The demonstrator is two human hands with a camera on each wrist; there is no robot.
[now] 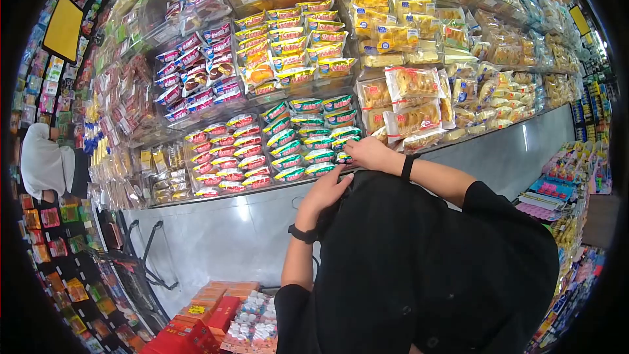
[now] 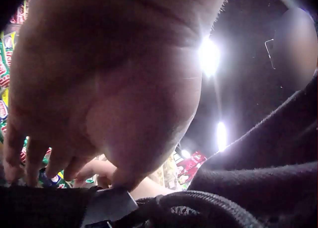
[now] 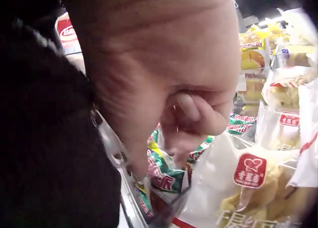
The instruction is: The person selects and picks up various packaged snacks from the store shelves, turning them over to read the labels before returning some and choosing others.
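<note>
My left hand (image 1: 324, 190) lies at the front edge of the display, fingers extended, beside green-and-white snack packets (image 1: 320, 155). In the left wrist view the left hand (image 2: 99, 89) fills much of the picture, with its fingers spread and nothing visible in them. Close to it, at the front right corner of the same bin, is my right hand (image 1: 372, 153). The right wrist view shows the right hand (image 3: 169, 74) with fingers bent over a green packet (image 3: 166, 176); whether they grip it is hidden. A clear bread bag (image 3: 248, 188) is beside that hand.
Bins of red-and-white packets (image 1: 229, 155) stand left of the green ones, yellow packets (image 1: 288, 46) behind. Bagged bread (image 1: 416, 115) lies to the right. Red boxes (image 1: 180, 337) stand below the counter's grey front (image 1: 229, 242). A person in a white head covering (image 1: 44, 160) is at far left.
</note>
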